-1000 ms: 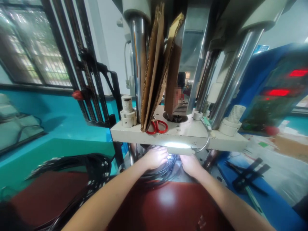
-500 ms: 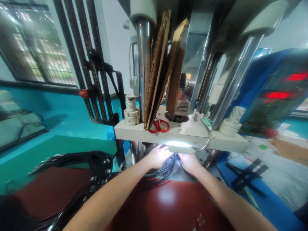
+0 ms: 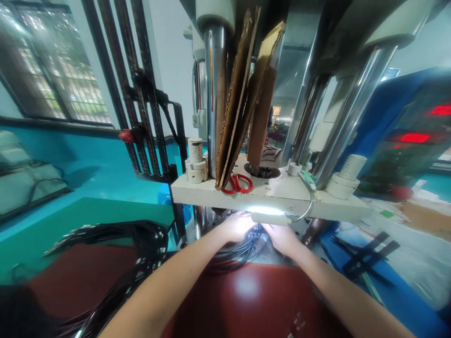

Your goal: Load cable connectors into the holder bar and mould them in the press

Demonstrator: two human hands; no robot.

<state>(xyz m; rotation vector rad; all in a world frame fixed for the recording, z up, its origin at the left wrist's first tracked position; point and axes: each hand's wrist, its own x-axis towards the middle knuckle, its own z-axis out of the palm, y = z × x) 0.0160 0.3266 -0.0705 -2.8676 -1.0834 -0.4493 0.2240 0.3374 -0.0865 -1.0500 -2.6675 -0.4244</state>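
My left hand (image 3: 237, 227) reaches in under the pale press plate (image 3: 211, 193), its fingers curled forward and washed out by bright light. Close on its right, my right hand (image 3: 283, 238) has its fingers bent inward, partly behind a lit tube lamp (image 3: 270, 218). What either hand grips is hidden by the lamp and glare. Thin dark cables (image 3: 243, 251) run between and below the hands, over a metal surface and towards the left.
Red-handled scissors (image 3: 244, 184) and upright cardboard sheets (image 3: 234, 108) stand on the plate. Bundled black cables (image 3: 141, 234) lie at left. A dark red board (image 3: 243, 300) is in front. Black strips (image 3: 369, 256) rest on a blue surface at right, below a control box with red displays (image 3: 415, 137).
The view has shifted a little, so the press and lamp appear slightly further right. Both hands stay close together under the plate, with only slight movement.
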